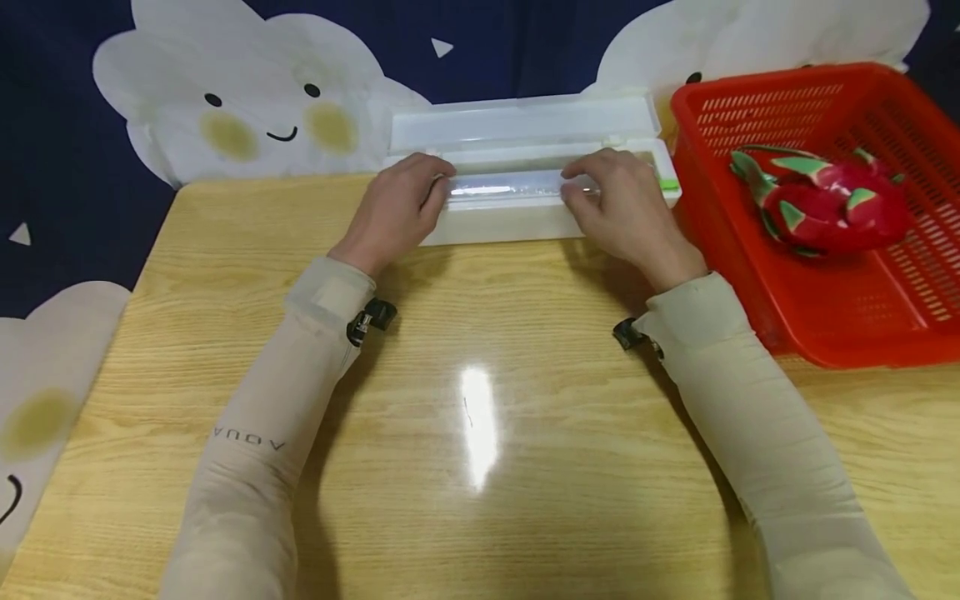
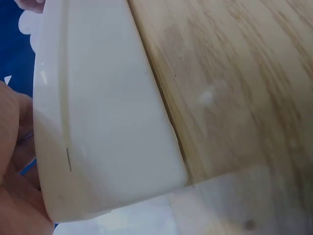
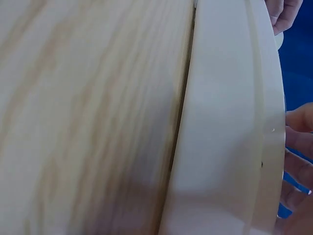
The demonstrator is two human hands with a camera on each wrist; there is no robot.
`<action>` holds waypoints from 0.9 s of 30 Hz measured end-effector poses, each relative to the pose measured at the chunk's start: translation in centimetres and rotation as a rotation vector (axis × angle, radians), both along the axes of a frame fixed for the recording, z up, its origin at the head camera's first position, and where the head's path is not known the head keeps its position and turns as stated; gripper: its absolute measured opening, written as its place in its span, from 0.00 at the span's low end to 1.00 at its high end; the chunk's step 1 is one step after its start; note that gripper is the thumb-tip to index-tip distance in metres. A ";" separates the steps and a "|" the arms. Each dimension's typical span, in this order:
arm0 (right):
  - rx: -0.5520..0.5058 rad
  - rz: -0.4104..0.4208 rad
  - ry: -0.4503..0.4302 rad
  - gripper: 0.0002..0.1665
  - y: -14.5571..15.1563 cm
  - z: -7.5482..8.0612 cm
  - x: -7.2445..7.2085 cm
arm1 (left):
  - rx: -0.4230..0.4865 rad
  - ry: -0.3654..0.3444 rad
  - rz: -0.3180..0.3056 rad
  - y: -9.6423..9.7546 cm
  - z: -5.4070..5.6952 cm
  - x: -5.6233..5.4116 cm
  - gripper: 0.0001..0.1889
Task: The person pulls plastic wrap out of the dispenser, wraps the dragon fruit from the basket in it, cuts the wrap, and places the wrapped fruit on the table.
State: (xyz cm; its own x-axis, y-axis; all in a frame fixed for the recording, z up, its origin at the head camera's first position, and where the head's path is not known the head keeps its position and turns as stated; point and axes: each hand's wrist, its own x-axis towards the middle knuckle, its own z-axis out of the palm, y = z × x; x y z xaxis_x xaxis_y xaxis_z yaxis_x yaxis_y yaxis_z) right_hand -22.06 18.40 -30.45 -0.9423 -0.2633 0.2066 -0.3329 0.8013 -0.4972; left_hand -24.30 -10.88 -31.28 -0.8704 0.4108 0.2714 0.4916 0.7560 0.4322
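Observation:
A long white cling film dispenser [image 1: 510, 223] lies at the far side of the table, its lid [image 1: 525, 121] raised at the back. Inside, a shiny clear roll of cling film [image 1: 504, 185] stretches between my hands. My left hand [image 1: 401, 200] holds the roll toward its left end, thumb in front and fingers behind. Toward the right end, my right hand [image 1: 626, 200] grips it in the same manner; a green piece [image 1: 669, 184] shows on the dispenser beside it. In both wrist views the dispenser's front wall [image 2: 107, 112] hides the roll and part of the fingers [image 3: 298, 142].
A red plastic basket [image 1: 757, 283] stands at the right, close to the dispenser's right end, with red-and-green dragon fruit [image 1: 847, 208] in it. Behind the wooden table [image 1: 555, 400] hangs a dark blue cloth [image 1: 510, 50] with white cloud shapes.

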 end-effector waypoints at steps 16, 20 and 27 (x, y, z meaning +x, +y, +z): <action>0.072 0.007 -0.004 0.19 0.2 0.1 -0.4 | -0.149 -0.097 -0.051 0.5 1.7 -0.8 0.16; 0.074 0.004 0.010 0.19 0.2 0.0 -0.3 | -0.159 -0.113 -0.046 0.7 1.9 -0.8 0.15; 0.071 0.012 0.043 0.18 0.1 -0.1 0.0 | -0.149 -0.131 -0.017 0.7 2.0 -0.5 0.14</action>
State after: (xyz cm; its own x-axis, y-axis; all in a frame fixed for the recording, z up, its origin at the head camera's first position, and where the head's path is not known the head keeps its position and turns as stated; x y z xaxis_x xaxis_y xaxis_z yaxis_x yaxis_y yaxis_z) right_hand -22.11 18.49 -30.50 -0.9298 -0.2897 0.2269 -0.3621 0.8297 -0.4248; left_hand -24.81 -10.14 -29.23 -0.8868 0.4529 0.0915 0.4518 0.8083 0.3775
